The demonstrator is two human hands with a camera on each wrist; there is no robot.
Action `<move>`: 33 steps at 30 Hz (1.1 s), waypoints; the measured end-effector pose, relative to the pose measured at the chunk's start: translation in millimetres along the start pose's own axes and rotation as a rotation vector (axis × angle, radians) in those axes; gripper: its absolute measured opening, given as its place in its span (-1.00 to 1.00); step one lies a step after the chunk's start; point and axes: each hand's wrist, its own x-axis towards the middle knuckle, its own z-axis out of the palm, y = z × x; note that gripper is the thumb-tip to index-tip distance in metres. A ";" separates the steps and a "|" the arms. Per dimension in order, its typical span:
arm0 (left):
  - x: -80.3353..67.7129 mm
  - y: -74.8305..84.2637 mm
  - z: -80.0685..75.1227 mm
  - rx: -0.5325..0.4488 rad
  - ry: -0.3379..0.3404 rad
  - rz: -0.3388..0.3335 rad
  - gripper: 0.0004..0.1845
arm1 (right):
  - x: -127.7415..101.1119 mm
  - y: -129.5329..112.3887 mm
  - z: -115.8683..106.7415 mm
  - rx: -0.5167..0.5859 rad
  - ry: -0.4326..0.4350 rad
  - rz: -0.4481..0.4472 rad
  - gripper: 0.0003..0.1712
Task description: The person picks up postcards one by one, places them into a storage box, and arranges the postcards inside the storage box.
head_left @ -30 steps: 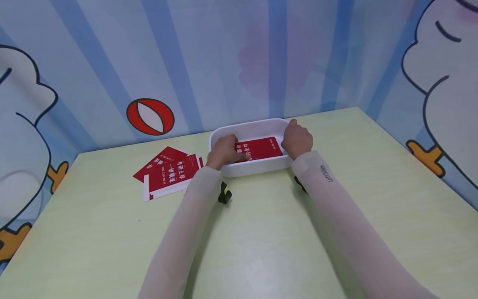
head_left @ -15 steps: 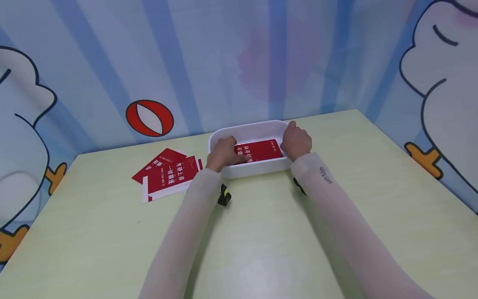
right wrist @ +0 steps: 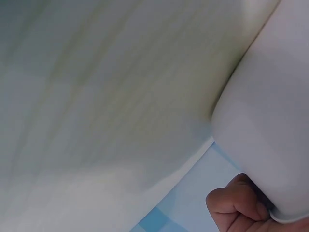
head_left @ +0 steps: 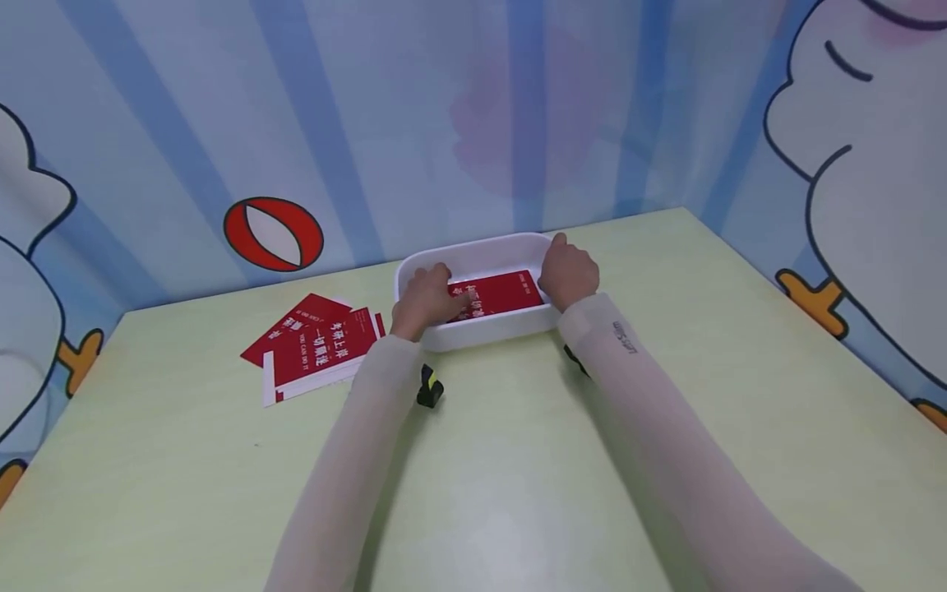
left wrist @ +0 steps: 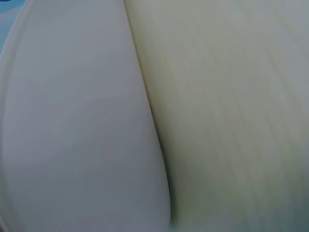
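Note:
A white tray (head_left: 473, 247) stands at the table's far side with a red booklet (head_left: 506, 292) lying flat inside it. My left hand (head_left: 423, 298) reaches over the tray's near left corner, fingers curled down onto the booklet's left end. My right hand (head_left: 568, 275) grips the tray's right rim. The right wrist view shows the tray's rounded wall (right wrist: 270, 125) with curled fingers (right wrist: 236, 208) at its rim. The left wrist view shows only the tray's outer wall (left wrist: 77, 125) and the table (left wrist: 231, 116); no hand is in it.
Several more red booklets (head_left: 314, 349) lie fanned on the pale green table (head_left: 518, 460) left of the tray. Cartoon-patterned blue walls close in the table at the back and both sides. A small black and yellow device (head_left: 429, 386) hangs under my left wrist.
The head view has swung a little to the right, so everything sits further left in the picture. Both hands, the tray and the booklet keep their positions.

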 end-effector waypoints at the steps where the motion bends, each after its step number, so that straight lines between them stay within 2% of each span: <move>1: 0.0 -0.1 -0.4 0.000 0.005 0.002 -0.37 | 0.3 -0.6 -0.3 0.005 -0.004 0.001 -0.35; 18: 7.0 1.8 9.4 -0.009 0.035 0.067 -0.44 | 11.0 8.2 9.2 -0.016 0.001 0.018 -0.30; 33: 11.7 -3.4 9.6 -0.051 0.119 0.113 -0.46 | 19.3 3.4 12.4 0.027 -0.014 0.031 -0.35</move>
